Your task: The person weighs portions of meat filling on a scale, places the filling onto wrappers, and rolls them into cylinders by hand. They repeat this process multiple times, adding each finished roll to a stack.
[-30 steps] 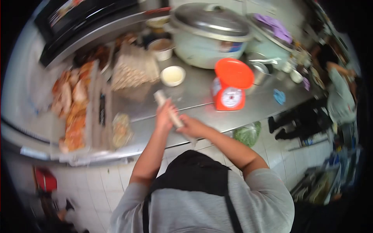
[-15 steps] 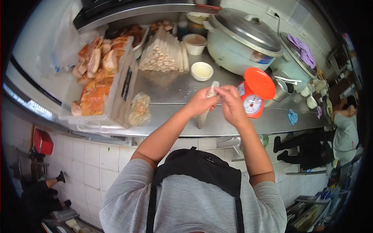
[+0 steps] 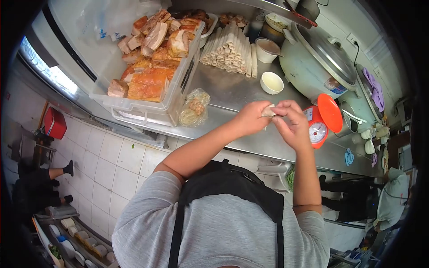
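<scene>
A pale roll (image 3: 269, 110) is pinched at its end between the left hand (image 3: 251, 118) and the right hand (image 3: 292, 125), brought together above the steel surface (image 3: 232, 96), so the wrapper is kept closed; finished rolls (image 3: 229, 47) are stacked beyond, a small bowl (image 3: 271, 82) within reach

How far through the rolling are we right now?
Done: a stack of finished rolls sits at the back of the steel counter. In hand: the left hand and right hand pinch one pale roll between them. What is left cannot be judged; no loose wrappers show.
</scene>
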A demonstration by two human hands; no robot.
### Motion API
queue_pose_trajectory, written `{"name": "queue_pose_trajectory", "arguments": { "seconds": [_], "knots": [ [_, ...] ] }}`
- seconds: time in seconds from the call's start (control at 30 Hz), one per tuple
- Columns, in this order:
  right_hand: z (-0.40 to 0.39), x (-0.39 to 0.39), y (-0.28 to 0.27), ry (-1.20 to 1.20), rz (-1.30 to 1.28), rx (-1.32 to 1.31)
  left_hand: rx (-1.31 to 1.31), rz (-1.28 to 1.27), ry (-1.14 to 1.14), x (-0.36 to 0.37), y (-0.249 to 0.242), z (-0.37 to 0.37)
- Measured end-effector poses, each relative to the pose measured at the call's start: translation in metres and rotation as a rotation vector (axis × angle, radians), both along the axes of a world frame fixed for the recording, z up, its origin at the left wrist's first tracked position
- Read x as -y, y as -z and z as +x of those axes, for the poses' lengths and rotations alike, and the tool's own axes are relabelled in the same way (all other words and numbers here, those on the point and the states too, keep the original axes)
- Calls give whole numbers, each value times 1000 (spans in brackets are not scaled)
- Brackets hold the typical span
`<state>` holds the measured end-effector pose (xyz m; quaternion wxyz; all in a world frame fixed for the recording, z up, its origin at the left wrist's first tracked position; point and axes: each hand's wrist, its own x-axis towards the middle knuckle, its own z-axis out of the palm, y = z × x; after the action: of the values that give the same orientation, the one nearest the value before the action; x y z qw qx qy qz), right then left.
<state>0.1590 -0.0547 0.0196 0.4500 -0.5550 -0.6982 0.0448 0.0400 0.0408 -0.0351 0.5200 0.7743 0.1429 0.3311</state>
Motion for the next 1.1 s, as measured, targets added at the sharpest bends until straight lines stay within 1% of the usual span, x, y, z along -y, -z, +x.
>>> {"name": "queue_pose_trajectory", "arguments": {
  "seconds": [0.07, 0.1, 0.2, 0.3, 0.4, 0.5, 0.57, 0.6, 0.67, 0.77, 0.8, 0.87, 0.9, 1.0, 1.07, 1.1],
  "knots": [
    [-5, -8, 22, 62, 14, -125, 30, 105, -116, 0, -1, -6],
    [-11, -12, 25, 70, 55, -133, 25, 166, -131, -2, -1, -9],
    [-22, -21, 34, 113, -70, -627, -6, 319, -155, -10, -1, -15],
    [-28, -20, 32, 199, -144, -541, -35, 361, -127, -14, -1, -19],
    [-33, -16, 30, 284, -74, -319, -23, 320, -79, -14, -1, -19],
    [-27, -13, 37, 204, 177, -55, -3, 225, -32, -17, 0, -15],
    [-30, -6, 30, 265, 177, 101, 6, 122, 6, -17, 1, -12],
    [-32, -2, 28, 294, 170, 176, -12, 116, 20, -18, 0, -11],
    [-32, 1, 26, 340, 144, 217, -58, 100, 47, -18, -4, -9],
    [-30, 6, 27, 353, 126, 269, 5, 88, 60, -13, -3, -3],
    [-28, 8, 26, 345, 130, 292, -8, 20, 91, -11, -4, -2],
    [-21, 8, 35, 191, 179, -44, -28, -108, 148, -6, -10, 2],
    [-17, 7, 43, 109, 203, -209, 38, -204, 166, -3, -12, 6],
    [-12, 14, 79, 5, -22, -611, 217, -493, 199, 8, -20, 21],
    [-16, 24, 102, -43, -331, -627, 295, -688, 187, 11, -24, 33],
    [-15, 29, 111, -68, -485, -633, 347, -680, 137, 13, -26, 40]
  ]
}}
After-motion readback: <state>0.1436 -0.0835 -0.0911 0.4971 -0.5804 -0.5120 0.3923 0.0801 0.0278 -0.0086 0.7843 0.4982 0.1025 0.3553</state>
